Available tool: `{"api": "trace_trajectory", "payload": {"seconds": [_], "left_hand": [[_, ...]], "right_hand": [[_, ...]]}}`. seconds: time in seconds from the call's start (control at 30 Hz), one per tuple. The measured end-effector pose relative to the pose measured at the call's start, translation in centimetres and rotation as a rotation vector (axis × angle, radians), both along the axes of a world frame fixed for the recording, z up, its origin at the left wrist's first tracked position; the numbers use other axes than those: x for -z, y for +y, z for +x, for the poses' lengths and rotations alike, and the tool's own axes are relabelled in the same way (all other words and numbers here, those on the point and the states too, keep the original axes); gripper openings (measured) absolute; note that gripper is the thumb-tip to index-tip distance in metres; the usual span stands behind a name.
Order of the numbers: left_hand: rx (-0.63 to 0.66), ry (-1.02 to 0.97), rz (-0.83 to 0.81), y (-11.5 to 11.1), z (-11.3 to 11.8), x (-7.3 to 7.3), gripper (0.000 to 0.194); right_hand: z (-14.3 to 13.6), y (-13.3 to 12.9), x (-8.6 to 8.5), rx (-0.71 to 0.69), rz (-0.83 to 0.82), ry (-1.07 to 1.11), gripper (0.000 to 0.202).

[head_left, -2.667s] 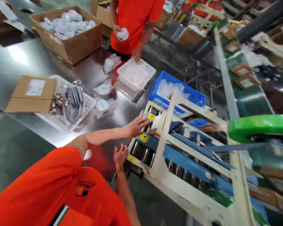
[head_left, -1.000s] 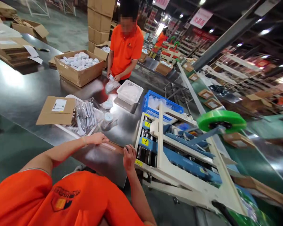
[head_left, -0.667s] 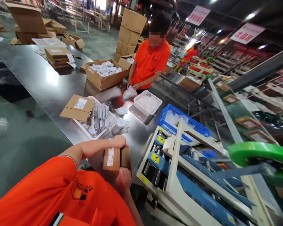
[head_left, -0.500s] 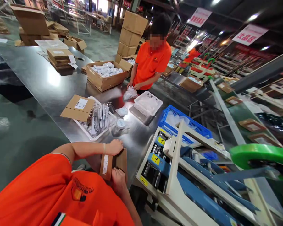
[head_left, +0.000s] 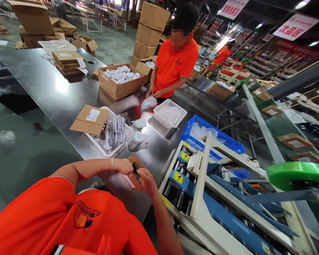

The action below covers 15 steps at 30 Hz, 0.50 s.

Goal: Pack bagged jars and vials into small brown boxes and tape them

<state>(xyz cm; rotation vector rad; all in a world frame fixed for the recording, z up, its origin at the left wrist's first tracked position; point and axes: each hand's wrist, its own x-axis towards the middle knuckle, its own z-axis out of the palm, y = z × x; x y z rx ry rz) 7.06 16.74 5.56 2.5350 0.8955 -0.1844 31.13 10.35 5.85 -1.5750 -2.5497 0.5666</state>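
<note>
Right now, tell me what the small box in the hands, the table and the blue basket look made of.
Small box: brown cardboard, matte, with folded flaps. Table: likely stainless steel, grey and glossy, mirroring the lights. Blue basket: apparently moulded plastic, with slotted walls.

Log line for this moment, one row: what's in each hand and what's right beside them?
left hand: grips small cardboard box | right hand: on same box | box: at steel table edge | beside: taping machine

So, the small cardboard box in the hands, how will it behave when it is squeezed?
The small cardboard box looks thin and half-folded, so it probably flexes. Held between the left hand and the right hand, it seems light. Its flat sides should not roll.
</note>
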Motion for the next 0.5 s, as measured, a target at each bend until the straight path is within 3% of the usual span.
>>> {"api": "trace_trajectory", "payload": {"seconds": [0.1,0.17,0.27,0.3,0.4,0.5], "left_hand": [[-0.143,-0.139,0.074,0.1,1.5,-0.1,0.030],[-0.294,-0.224,0.145,-0.7,1.6,0.4,0.049],[-0.515,-0.198,0.167,-2.0,0.7,1.9,0.064],[-0.617,-0.223,0.153,-2.2,0.3,2.6,0.072],[-0.858,-0.460,0.055,-1.9,-0.5,4.7,0.096],[-0.934,-0.719,-0.006,-1.3,-1.1,6.3,0.111]], "right_hand": [[1.5,1.4,-2.5,0.340,0.180,0.025,0.056],[0.3,1.7,-3.0,0.404,0.129,-0.089,0.070],[-4.0,0.1,-0.9,0.345,-0.088,-0.228,0.122],[-5.4,-0.7,0.1,0.341,-0.094,-0.240,0.128],[-7.3,-1.9,2.3,0.391,0.011,-0.175,0.107],[-5.3,-0.6,2.3,0.564,0.042,0.116,0.090]]}}
